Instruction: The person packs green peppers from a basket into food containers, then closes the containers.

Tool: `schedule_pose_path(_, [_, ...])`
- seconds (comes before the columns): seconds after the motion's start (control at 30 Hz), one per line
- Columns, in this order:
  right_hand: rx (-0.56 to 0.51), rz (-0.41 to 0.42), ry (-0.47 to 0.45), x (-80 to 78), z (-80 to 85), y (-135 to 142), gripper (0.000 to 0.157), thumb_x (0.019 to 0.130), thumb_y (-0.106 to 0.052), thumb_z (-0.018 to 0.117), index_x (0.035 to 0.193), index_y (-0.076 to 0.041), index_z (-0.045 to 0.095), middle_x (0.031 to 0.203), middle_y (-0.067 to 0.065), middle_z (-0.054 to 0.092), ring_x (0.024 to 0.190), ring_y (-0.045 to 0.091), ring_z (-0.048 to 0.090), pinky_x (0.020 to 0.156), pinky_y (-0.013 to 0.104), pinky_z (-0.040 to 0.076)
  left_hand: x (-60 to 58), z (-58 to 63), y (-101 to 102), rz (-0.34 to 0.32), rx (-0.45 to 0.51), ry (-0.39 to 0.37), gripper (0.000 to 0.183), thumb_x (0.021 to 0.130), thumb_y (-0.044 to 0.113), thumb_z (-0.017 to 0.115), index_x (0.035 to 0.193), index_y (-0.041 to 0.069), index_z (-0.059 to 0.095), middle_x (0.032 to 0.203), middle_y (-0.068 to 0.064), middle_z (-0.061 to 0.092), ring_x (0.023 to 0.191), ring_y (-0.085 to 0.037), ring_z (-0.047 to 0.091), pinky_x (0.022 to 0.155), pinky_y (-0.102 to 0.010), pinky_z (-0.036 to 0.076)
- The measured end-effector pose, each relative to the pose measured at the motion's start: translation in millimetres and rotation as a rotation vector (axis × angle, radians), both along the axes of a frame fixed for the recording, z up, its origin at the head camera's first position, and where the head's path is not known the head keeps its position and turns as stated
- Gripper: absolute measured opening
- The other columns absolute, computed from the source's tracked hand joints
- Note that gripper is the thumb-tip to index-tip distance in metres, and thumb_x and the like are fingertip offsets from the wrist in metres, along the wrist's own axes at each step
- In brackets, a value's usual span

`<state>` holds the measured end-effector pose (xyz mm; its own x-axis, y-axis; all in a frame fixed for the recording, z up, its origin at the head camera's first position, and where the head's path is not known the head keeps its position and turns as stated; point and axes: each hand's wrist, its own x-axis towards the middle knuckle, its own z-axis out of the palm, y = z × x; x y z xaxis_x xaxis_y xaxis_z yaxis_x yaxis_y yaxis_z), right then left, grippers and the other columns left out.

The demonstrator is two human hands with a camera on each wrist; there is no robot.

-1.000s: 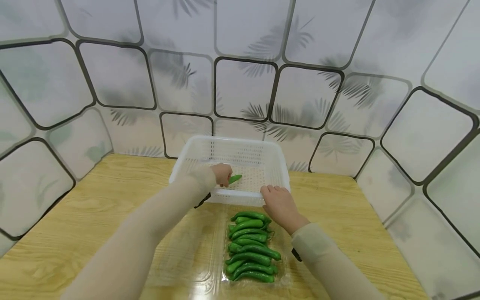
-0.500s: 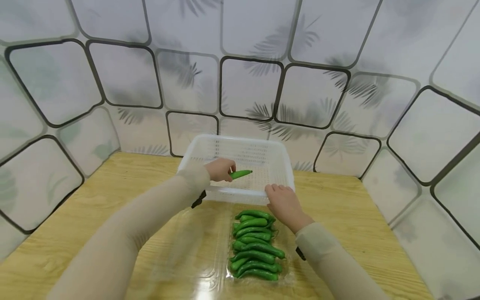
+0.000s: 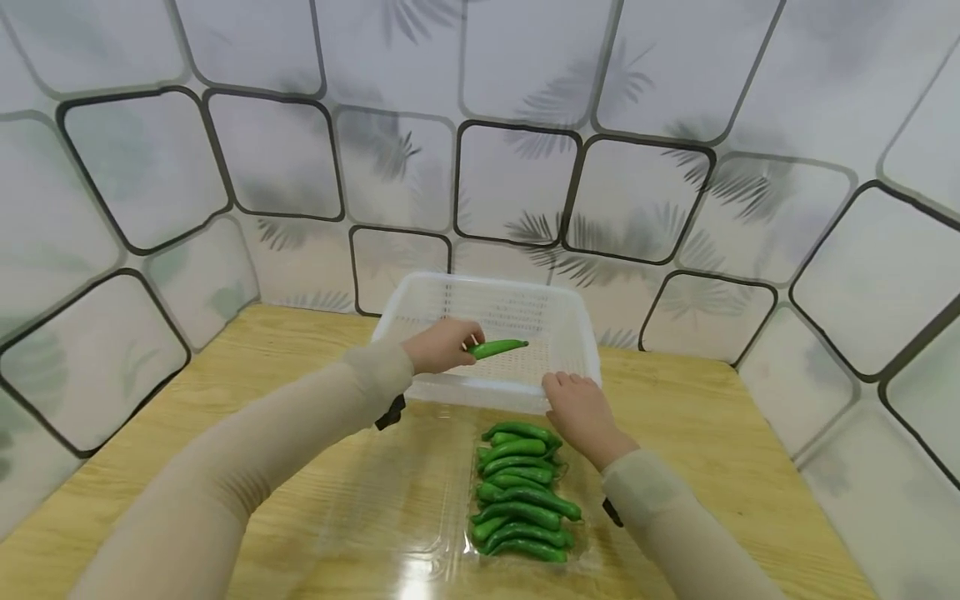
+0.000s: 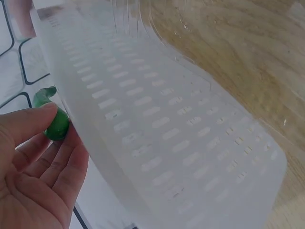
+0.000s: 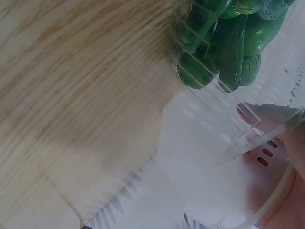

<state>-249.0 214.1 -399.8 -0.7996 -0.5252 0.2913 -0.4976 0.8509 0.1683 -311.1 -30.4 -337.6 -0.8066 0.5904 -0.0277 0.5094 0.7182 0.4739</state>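
Note:
Above the near part of a white perforated plastic basket (image 3: pixel 480 390), my left hand (image 3: pixel 444 345) pinches one green chili pepper (image 3: pixel 501 347) by its end, the rest pointing right. The left wrist view has that pepper (image 4: pixel 57 125) between thumb and fingers, just past the basket's rim. My right hand (image 3: pixel 582 417) grips the basket's near rim close to its right corner; in the right wrist view the thumb (image 5: pixel 274 117) lies outside the wall. Several green peppers (image 3: pixel 525 492) lie stacked in a clear plastic clamshell box (image 3: pixel 465 546) in front of the basket.
The box's clear lid (image 3: pixel 390 500) lies folded out to the left on the wooden table (image 3: pixel 300 342). Behind the basket stands a patterned wall (image 3: pixel 517 183), which also closes in both sides of the table.
My left hand has lifted the pepper off the basket's floor and drawn it slightly back toward the near rim. The right hand keeps its grip on the rim. The head view has shifted left.

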Motion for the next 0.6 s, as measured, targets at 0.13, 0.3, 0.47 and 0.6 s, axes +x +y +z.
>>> schedule_pose_path(0.13, [0.002,-0.009,-0.001,-0.6,-2.9,1.5,0.038,0.072,-0.016,0.081,0.086,-0.006,0.047,0.072,0.003,0.046,0.064,0.021,0.047,0.057,0.033,0.038,9.2,0.5,0.3,-0.006,0.029,0.014,0.03,0.092,0.009,0.06,0.121,0.003,0.054,0.115,-0.013,0.06,0.106,-0.023,0.057,0.085,-0.032,0.047])
schedule_pose_path(0.3, [0.008,-0.003,-0.013,0.5,-2.2,0.6,0.037,0.073,-0.016,0.08,0.086,-0.006,0.046,0.072,0.003,0.045,0.063,0.02,0.046,0.056,0.032,0.038,19.7,0.3,-0.7,-0.021,0.049,0.028,0.03,0.091,0.01,0.06,0.12,0.004,0.055,0.111,-0.011,0.061,0.104,-0.021,0.058,0.084,-0.031,0.048])
schedule_pose_path(0.47, [-0.01,0.008,0.001,1.0,-0.9,-0.3,0.038,0.073,-0.015,0.081,0.084,-0.006,0.045,0.072,0.003,0.045,0.062,0.02,0.046,0.056,0.032,0.038,28.4,-1.0,-2.1,-0.055,0.081,0.059,0.028,0.091,0.009,0.061,0.118,0.005,0.055,0.106,-0.007,0.062,0.098,-0.017,0.059,0.082,-0.03,0.048])
schedule_pose_path(0.6, [-0.026,0.021,0.01,0.1,-2.1,-1.2,0.038,0.071,-0.014,0.082,0.085,-0.006,0.047,0.071,0.003,0.046,0.062,0.021,0.046,0.056,0.033,0.038,38.5,-3.1,-3.9,-0.069,0.091,0.066,0.028,0.091,0.011,0.061,0.118,0.007,0.055,0.105,-0.004,0.061,0.098,-0.016,0.059,0.081,-0.029,0.047])
